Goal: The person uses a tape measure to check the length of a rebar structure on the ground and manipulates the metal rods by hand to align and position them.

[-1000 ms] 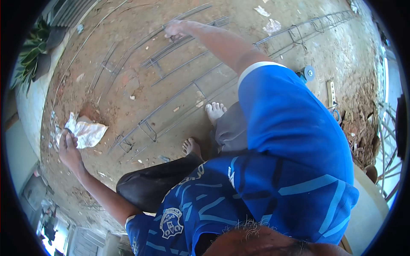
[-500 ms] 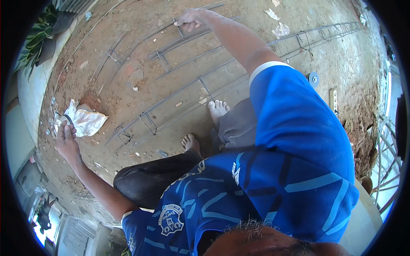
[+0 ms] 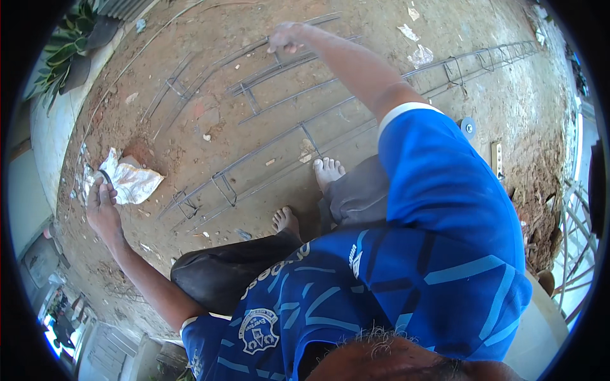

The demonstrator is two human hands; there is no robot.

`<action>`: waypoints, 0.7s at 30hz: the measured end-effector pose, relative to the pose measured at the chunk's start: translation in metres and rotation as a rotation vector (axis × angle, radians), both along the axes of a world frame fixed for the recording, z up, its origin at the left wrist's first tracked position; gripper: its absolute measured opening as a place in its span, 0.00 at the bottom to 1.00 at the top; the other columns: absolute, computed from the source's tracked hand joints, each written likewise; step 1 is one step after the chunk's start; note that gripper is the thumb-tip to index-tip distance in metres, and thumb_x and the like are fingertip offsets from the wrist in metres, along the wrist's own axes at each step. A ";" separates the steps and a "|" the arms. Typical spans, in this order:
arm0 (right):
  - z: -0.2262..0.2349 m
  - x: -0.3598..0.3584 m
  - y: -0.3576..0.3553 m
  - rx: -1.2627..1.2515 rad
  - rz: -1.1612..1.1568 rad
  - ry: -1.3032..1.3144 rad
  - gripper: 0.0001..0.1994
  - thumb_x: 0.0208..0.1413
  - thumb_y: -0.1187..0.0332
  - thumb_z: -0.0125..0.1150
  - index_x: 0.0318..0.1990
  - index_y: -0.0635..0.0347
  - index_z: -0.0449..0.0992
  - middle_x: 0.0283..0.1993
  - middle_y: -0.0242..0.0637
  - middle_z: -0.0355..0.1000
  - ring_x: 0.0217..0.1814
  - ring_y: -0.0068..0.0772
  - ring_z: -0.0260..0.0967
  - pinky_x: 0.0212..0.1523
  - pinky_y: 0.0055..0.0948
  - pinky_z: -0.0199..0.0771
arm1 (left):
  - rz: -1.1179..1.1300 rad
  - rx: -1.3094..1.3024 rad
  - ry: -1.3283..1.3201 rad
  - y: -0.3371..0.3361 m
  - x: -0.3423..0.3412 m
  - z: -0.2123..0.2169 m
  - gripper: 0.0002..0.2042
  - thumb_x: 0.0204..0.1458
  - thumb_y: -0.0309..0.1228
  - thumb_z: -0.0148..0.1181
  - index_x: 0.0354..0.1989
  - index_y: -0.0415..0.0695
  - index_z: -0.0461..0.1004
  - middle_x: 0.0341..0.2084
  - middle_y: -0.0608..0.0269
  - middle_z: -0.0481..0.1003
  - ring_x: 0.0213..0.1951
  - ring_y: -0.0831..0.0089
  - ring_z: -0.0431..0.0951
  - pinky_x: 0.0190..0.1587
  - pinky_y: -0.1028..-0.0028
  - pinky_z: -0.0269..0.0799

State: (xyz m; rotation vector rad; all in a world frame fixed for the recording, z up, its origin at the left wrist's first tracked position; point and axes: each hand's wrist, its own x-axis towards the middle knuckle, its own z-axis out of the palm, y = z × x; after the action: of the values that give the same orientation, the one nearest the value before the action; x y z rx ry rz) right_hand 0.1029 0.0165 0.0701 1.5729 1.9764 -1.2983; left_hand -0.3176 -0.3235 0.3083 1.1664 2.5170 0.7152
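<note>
Far ahead, my right hand (image 3: 286, 38) is at a steel rebar frame (image 3: 254, 73) lying on the ground, its fingers closed around one of the thin rods. Off to the left, my left hand (image 3: 101, 202) is raised with its fingers pinched on a dark curved piece (image 3: 105, 176); its full shape is hard to make out. Just beyond that hand lies a crumpled white sack (image 3: 141, 183). A long rebar cage (image 3: 262, 149) with wire stirrups runs across the ground between my arms, just ahead of my bare feet (image 3: 328, 170).
On the right lie a grey cutting disc (image 3: 468, 127) and a power strip (image 3: 497, 159). A smaller rebar piece (image 3: 176, 86) rests at the far left. Potted plants (image 3: 62, 54) line the upper left edge. Loose soil (image 3: 535, 225) is heaped at right.
The view has shifted slightly, so the ground and rebar sit a little lower and further right. Both hands keep nearly the same places and grips.
</note>
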 end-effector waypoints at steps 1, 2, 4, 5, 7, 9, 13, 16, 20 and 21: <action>-0.008 -0.016 -0.008 0.026 0.009 -0.029 0.14 0.54 0.55 0.63 0.33 0.56 0.80 0.25 0.36 0.75 0.21 0.34 0.73 0.22 0.35 0.73 | 0.017 -0.010 0.019 -0.004 0.001 0.009 0.15 0.63 0.30 0.51 0.55 0.40 0.75 0.33 0.61 0.80 0.33 0.77 0.78 0.37 0.76 0.74; -0.033 -0.010 -0.001 0.070 0.121 -0.073 0.12 0.53 0.58 0.63 0.32 0.56 0.80 0.26 0.38 0.76 0.24 0.35 0.75 0.24 0.36 0.76 | -0.016 0.007 -0.001 0.008 0.001 -0.004 0.15 0.63 0.30 0.51 0.55 0.39 0.75 0.33 0.62 0.80 0.33 0.78 0.78 0.37 0.76 0.73; -0.062 -0.023 0.004 0.123 0.215 -0.045 0.08 0.49 0.62 0.64 0.30 0.56 0.82 0.29 0.41 0.79 0.29 0.34 0.78 0.27 0.37 0.79 | -0.026 -0.012 0.019 0.004 0.003 0.005 0.15 0.63 0.29 0.51 0.54 0.39 0.75 0.33 0.62 0.80 0.33 0.78 0.77 0.37 0.76 0.73; -0.066 -0.027 0.000 0.142 0.167 -0.008 0.06 0.47 0.64 0.64 0.29 0.55 0.83 0.30 0.41 0.80 0.31 0.33 0.79 0.28 0.37 0.80 | -0.008 -0.037 0.035 -0.002 0.001 0.006 0.15 0.63 0.29 0.51 0.54 0.39 0.76 0.33 0.62 0.80 0.32 0.78 0.77 0.36 0.76 0.74; -0.071 -0.030 0.005 0.271 0.377 -0.069 0.06 0.45 0.65 0.66 0.30 0.54 0.83 0.32 0.39 0.80 0.33 0.33 0.79 0.30 0.37 0.80 | -0.010 -0.025 0.026 -0.008 -0.007 0.002 0.14 0.63 0.29 0.51 0.54 0.39 0.76 0.32 0.62 0.80 0.32 0.78 0.77 0.35 0.76 0.73; -0.082 -0.029 0.013 0.398 0.596 -0.126 0.07 0.42 0.66 0.67 0.31 0.53 0.84 0.34 0.37 0.81 0.35 0.33 0.79 0.33 0.37 0.81 | -0.002 -0.014 0.021 -0.010 -0.011 0.000 0.14 0.63 0.29 0.51 0.54 0.39 0.76 0.32 0.62 0.80 0.32 0.78 0.77 0.35 0.77 0.73; -0.102 -0.019 0.019 0.431 0.586 -0.076 0.07 0.41 0.65 0.70 0.31 0.52 0.84 0.34 0.34 0.81 0.36 0.31 0.79 0.36 0.36 0.81 | -0.004 -0.021 0.029 -0.007 -0.010 0.001 0.14 0.64 0.29 0.51 0.55 0.40 0.75 0.33 0.65 0.80 0.31 0.81 0.76 0.34 0.79 0.71; -0.097 -0.022 0.015 0.411 0.497 -0.072 0.06 0.44 0.65 0.69 0.30 0.54 0.84 0.33 0.34 0.81 0.34 0.30 0.80 0.34 0.35 0.81 | 0.003 -0.018 0.019 -0.009 -0.014 0.000 0.14 0.64 0.29 0.51 0.55 0.40 0.75 0.33 0.65 0.80 0.32 0.81 0.77 0.34 0.79 0.72; -0.064 -0.037 -0.003 0.306 0.428 -0.051 0.08 0.50 0.63 0.65 0.31 0.56 0.84 0.30 0.34 0.81 0.32 0.31 0.80 0.32 0.35 0.81 | 0.067 0.002 0.016 -0.019 -0.005 0.009 0.14 0.63 0.28 0.52 0.52 0.36 0.76 0.31 0.62 0.79 0.31 0.78 0.77 0.34 0.77 0.73; -0.061 -0.028 0.000 0.301 0.433 -0.039 0.09 0.51 0.62 0.64 0.31 0.56 0.84 0.29 0.34 0.80 0.32 0.32 0.80 0.33 0.35 0.81 | 0.072 0.000 0.026 -0.015 -0.003 0.010 0.14 0.63 0.28 0.52 0.52 0.36 0.76 0.31 0.62 0.79 0.31 0.78 0.77 0.34 0.77 0.73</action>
State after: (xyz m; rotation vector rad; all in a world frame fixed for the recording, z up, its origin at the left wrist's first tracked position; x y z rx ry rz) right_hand 0.0745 0.0167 0.0093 1.1692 2.3977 -0.8264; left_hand -0.3203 -0.3389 0.3184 1.0970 2.5916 0.7220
